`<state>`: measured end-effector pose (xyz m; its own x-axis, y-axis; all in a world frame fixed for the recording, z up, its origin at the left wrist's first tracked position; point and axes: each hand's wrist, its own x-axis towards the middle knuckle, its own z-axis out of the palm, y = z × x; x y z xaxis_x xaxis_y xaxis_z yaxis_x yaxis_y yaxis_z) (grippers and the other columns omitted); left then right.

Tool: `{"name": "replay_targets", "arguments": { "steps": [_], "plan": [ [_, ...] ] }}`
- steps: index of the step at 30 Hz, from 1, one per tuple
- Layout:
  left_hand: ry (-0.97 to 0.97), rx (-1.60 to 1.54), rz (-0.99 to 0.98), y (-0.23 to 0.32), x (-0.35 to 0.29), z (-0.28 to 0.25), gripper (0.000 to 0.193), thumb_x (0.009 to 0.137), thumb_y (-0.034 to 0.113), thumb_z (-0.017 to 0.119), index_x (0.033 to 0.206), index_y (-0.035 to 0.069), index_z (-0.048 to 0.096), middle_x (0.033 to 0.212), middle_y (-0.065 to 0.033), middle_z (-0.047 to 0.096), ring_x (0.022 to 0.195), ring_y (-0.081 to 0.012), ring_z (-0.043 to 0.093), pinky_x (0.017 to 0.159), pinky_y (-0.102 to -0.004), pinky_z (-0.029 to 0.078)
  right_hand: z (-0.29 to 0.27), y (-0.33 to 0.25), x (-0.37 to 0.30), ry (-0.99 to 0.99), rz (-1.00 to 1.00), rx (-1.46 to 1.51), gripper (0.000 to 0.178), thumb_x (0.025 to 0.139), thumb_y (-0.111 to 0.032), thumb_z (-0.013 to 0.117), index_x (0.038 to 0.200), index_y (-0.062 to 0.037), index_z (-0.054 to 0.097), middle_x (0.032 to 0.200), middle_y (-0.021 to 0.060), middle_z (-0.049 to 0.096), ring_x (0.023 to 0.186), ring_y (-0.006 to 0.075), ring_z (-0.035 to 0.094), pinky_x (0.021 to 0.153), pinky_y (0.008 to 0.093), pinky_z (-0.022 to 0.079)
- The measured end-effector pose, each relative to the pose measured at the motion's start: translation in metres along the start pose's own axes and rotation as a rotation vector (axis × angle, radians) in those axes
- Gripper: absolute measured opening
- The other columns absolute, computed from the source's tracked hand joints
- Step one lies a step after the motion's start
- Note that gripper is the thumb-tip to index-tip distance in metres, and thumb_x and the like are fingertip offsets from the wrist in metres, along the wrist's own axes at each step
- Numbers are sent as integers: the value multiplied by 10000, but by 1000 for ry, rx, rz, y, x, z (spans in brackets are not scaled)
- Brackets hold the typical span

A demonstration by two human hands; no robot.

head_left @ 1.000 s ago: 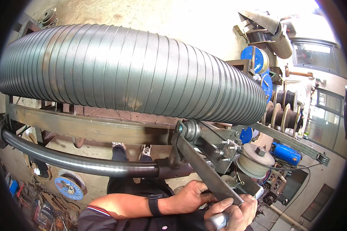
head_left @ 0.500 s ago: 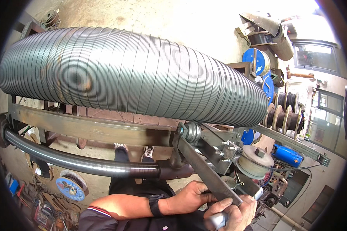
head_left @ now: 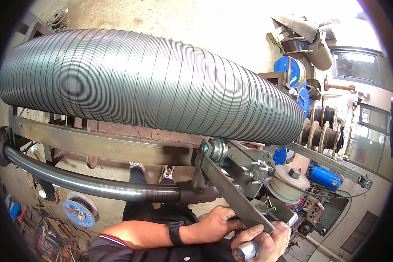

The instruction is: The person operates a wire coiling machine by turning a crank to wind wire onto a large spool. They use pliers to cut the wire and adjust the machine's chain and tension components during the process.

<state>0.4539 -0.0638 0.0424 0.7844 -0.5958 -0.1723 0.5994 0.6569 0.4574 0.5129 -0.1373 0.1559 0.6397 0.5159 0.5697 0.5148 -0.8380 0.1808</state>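
"Steel-grey, that big ridged drum (head_left: 148, 83). What's different about it?"

"The rusty patch on its face. It sat low near the middle a second ago; now the brownish marks show up toward the top left. I'd say the drum is turning."

"And the flat bar (head_left: 231, 194)?"

"No real shift. It slants from the grooved roller (head_left: 218, 149), just below the drum's lower edge, down to the person's hands."

"How's the grip there?"

"The right hand (head_left: 268, 242) is wrapped firmly round the silver tube (head_left: 247, 250) at the bar's lower end, thumb against the bar. The tube's near end was blurred; now it's crisp."

"The left hand (head_left: 216, 224)?"

"Beside the bar, fingers curled behind its edge. The tips are hidden, so I can't tell whether they're clamped."

"Meaning what for the work?"

"My judgement: it's running, with the bar held steady while the drum rotates."
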Motion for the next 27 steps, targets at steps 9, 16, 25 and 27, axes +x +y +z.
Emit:
{"name": "replay_targets", "arguments": {
  "steps": [9, 16, 25, 27],
  "plan": [
    [-2, 60, 1, 4, -1, -3, 222, 941, 172, 745, 1126, 50, 731, 1017, -66, 734, 960, -175, 675, 870, -335, 530, -6, -7, 4, -90, 27, -20, 209, 713, 12, 667, 650, -51, 479, 551, 161, 530, 440, 300, 524, 484, 384, 411],
    [-10, 118, 24, 6, -4, -5, 238, 946, 161, 734, 1148, 36, 720, 1034, -78, 743, 965, -173, 684, 857, -329, 540, 0, -8, 3, -13, 3, -8, 229, 719, 6, 665, 626, -54, 465, 532, 160, 514, 419, 301, 509, 452, 374, 389],
    [-18, 90, 13, 6, -7, -8, 235, 942, 150, 734, 1145, 31, 720, 1024, -73, 744, 955, -171, 684, 853, -327, 541, -4, -14, 9, -83, 43, -3, 224, 714, 14, 666, 630, -50, 469, 532, 161, 511, 419, 302, 508, 448, 377, 385],
    [-43, 111, 25, 9, -6, -10, 254, 968, 124, 701, 1197, 15, 707, 1061, -71, 757, 970, -131, 673, 870, -306, 542, -3, -13, 8, -67, 38, 4, 221, 709, 16, 665, 629, -48, 469, 528, 159, 506, 416, 300, 504, 448, 376, 381]
  ]
}}
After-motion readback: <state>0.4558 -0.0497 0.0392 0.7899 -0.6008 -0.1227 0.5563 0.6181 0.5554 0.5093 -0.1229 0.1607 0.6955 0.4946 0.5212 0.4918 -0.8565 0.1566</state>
